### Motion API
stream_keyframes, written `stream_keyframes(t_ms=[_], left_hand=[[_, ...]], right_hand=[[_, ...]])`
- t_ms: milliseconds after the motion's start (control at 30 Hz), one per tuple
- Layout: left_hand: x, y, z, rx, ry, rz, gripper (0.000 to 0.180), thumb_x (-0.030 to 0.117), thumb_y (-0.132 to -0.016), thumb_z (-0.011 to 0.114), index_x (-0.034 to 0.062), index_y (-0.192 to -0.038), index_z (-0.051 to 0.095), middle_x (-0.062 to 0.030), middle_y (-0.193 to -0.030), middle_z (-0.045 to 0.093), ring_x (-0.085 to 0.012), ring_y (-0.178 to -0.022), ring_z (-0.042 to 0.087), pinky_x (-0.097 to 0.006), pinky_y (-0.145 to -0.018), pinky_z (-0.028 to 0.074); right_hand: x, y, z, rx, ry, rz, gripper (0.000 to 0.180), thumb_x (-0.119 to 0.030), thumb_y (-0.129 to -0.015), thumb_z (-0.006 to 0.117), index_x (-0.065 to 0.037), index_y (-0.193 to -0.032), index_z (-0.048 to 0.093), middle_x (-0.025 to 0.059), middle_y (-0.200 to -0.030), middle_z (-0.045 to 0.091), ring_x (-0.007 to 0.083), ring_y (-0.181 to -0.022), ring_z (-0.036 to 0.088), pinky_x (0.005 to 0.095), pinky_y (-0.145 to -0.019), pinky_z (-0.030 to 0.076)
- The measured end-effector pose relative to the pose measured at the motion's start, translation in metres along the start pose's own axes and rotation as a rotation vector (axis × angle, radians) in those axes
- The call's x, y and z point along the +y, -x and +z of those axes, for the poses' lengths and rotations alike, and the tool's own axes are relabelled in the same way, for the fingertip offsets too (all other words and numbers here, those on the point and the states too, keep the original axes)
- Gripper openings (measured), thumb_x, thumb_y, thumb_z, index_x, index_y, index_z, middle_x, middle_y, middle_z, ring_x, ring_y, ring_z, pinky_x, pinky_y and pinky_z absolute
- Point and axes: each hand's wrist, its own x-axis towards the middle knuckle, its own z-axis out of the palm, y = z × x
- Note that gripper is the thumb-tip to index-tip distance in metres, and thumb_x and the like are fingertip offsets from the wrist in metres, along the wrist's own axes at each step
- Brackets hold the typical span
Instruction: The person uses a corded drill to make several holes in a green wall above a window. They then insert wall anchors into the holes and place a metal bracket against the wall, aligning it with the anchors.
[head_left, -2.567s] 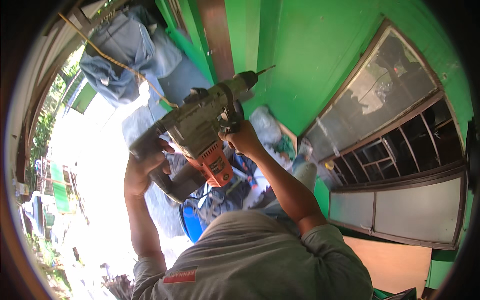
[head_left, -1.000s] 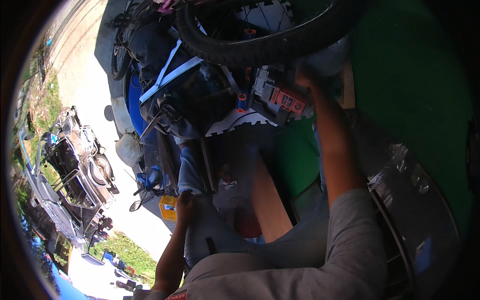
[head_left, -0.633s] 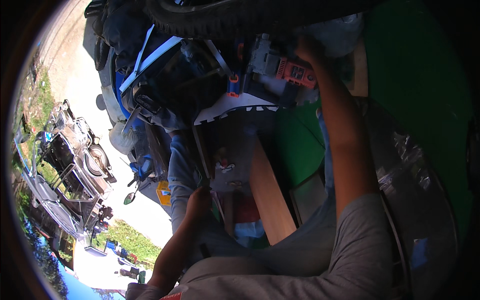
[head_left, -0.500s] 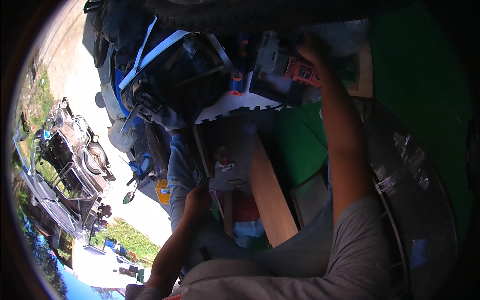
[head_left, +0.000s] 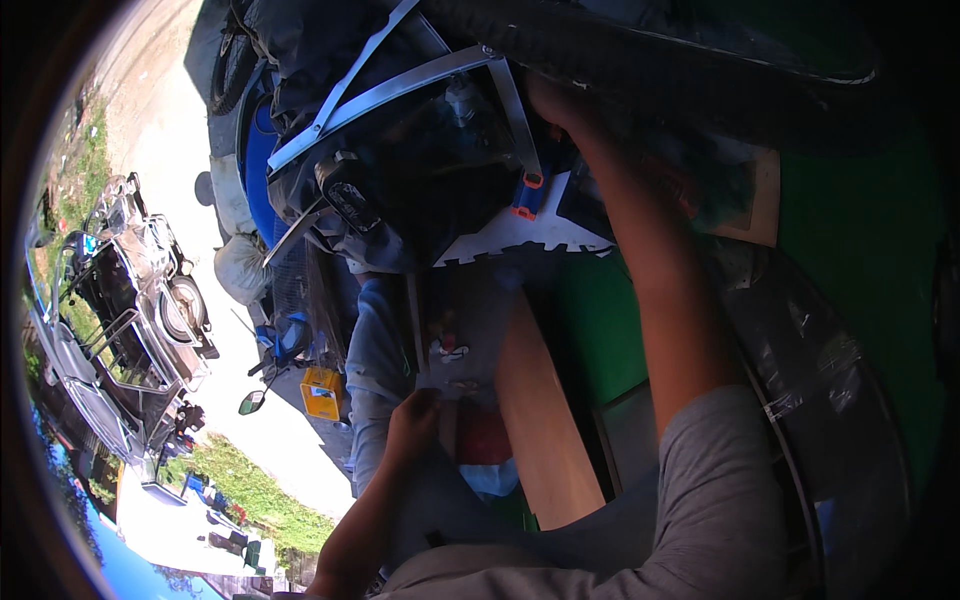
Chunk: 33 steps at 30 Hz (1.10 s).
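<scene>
Reaching way up, the right hand (head_left: 556, 100) sits in shadow by the orange-and-blue tool (head_left: 527, 195), which lies just below it, long axis up-down; can't tell its grip. Left hand (head_left: 412, 425) is low, curled on a clear bag (head_left: 455, 340), beside the wooden plank (head_left: 540, 420)

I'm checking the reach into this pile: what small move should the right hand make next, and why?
Probably draw the right hand back slowly. It is buried in shadow among dark bags under the tyre, its grip hidden, while the left hand rests low beside the wooden board.
</scene>
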Motion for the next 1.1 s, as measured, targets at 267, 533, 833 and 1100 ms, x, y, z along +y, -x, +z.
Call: stream_keyframes(t_ms=[267,533,833,1100], left_hand=[[0.018,0.007,-0.010,-0.047,0.177,0.092,0.030,0.013,-0.098,0.063,-0.0027,-0.124,0.066,-0.0109,-0.109,0.073,-0.0204,-0.103,0.069,-0.033,-0.094,0.051],[0.028,0.004,-0.008,-0.063,0.204,0.048,0.028,0.014,-0.098,0.062,-0.0024,-0.120,0.067,-0.0129,-0.111,0.073,-0.0194,-0.107,0.068,-0.034,-0.097,0.051],[0.048,0.002,0.001,-0.082,0.281,-0.003,0.029,0.012,-0.099,0.061,-0.0039,-0.123,0.065,-0.0122,-0.111,0.071,-0.0199,-0.106,0.067,-0.033,-0.096,0.050],[0.054,-0.004,0.002,-0.101,0.303,-0.021,0.029,0.012,-0.099,0.061,-0.0043,-0.124,0.065,-0.0124,-0.112,0.071,-0.0201,-0.107,0.067,-0.033,-0.097,0.050]], right_hand=[[0.002,-0.038,0.018,0.018,0.134,-0.091,0.041,-0.025,-0.099,0.056,-0.010,-0.137,0.063,0.0189,-0.121,0.072,0.0369,-0.113,0.068,0.0514,-0.106,0.048],[-0.002,-0.063,0.011,-0.003,0.186,-0.155,0.042,-0.026,-0.100,0.056,-0.010,-0.138,0.062,0.0191,-0.122,0.071,0.0369,-0.114,0.068,0.0512,-0.106,0.048],[-0.005,-0.066,0.016,-0.018,0.193,-0.211,0.042,-0.028,-0.100,0.056,-0.011,-0.139,0.062,0.0192,-0.123,0.071,0.0369,-0.116,0.067,0.0510,-0.107,0.047],[-0.002,-0.051,0.016,-0.018,0.182,-0.239,0.043,-0.030,-0.101,0.056,-0.011,-0.139,0.061,0.0193,-0.124,0.070,0.0369,-0.118,0.066,0.0509,-0.108,0.047]])
